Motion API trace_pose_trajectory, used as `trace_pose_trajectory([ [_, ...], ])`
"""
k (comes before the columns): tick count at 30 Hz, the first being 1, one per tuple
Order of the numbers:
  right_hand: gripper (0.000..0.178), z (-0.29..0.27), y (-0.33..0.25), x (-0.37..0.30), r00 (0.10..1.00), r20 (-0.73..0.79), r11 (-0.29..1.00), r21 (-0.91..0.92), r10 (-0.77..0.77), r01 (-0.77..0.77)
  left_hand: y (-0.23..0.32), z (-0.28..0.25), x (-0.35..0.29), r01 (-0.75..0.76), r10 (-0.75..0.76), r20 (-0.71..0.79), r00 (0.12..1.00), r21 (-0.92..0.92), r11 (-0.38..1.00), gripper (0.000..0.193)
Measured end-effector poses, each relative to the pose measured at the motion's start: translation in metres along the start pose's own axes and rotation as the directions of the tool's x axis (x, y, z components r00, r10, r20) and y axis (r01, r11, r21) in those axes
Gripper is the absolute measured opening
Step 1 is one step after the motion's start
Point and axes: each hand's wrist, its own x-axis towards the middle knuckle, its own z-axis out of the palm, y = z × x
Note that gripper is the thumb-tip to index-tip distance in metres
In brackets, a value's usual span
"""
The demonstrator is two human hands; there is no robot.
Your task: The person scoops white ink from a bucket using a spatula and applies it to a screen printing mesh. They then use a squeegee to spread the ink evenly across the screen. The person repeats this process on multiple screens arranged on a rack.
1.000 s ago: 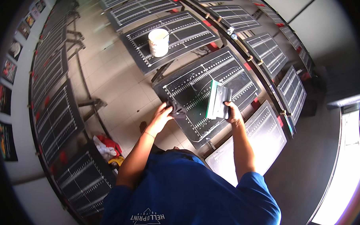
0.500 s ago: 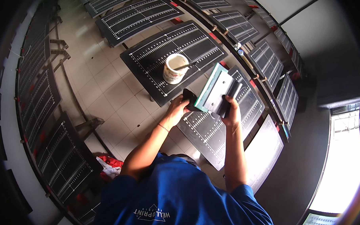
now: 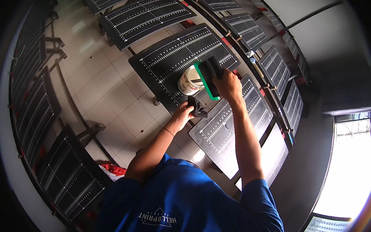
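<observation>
My right hand (image 3: pixel 230 87) is closed on the handle of a black squeegee (image 3: pixel 211 74) with a green blade edge. It holds the squeegee over the near right part of a black board (image 3: pixel 159 55) marked with white graduated lines. Just left of the blade, partly hidden by it, stands a white tub (image 3: pixel 187 86) with a printed side and a dark stick leaning in its mouth. My left hand (image 3: pixel 180 118), nearer to me, pinches a crumpled black cloth (image 3: pixel 199 109) that hangs near the board's close edge, below the tub.
A second marked board (image 3: pixel 221 131) lies under my right forearm, with a glaring pale board (image 3: pixel 270 153) beyond it. More boards (image 3: pixel 144 16) line the long curved rails. Tiled floor (image 3: pixel 112 97) runs along the left, and a red and white cloth (image 3: pixel 113 170) lies near my left elbow.
My right hand has moved forward and left, turning the squeegee so that its dark side shows and its blade overlaps the tub. The black cloth is now apart from the squeegee.
</observation>
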Motion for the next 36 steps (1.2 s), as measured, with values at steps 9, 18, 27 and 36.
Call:
trace_pose_trajectory([
  [9, 0.036, -0.02, 0.025, -0.057, 0.99, 0.082, 0.993, -0.024, 0.114, -0.113, 0.002, -0.005, -0.002, 0.049, -0.049, 0.046, 0.998, -0.005, 0.999, 0.025],
  [18, 0.034, -0.039, 0.037, -0.05, 0.981, -0.182, 0.912, 0.41, 0.06, 0.02, 0.01, -0.006, -0.026, 0.092, -0.092, 0.036, 0.995, -0.024, 0.995, 0.027],
  [27, 0.03, -0.073, 0.07, 0.04, 0.95, -0.297, 0.753, 0.646, 0.098, 0.124, 0.046, -0.038, -0.113, 0.094, -0.099, -0.134, 0.986, -0.044, 0.995, 0.031],
  [36, 0.02, 0.125, 0.114, 0.185, 0.902, -0.268, 0.936, -0.197, -0.339, 0.293, 0.02, -0.067, -0.198, -0.016, 0.063, -0.562, 0.825, 0.088, 0.996, 0.03],
])
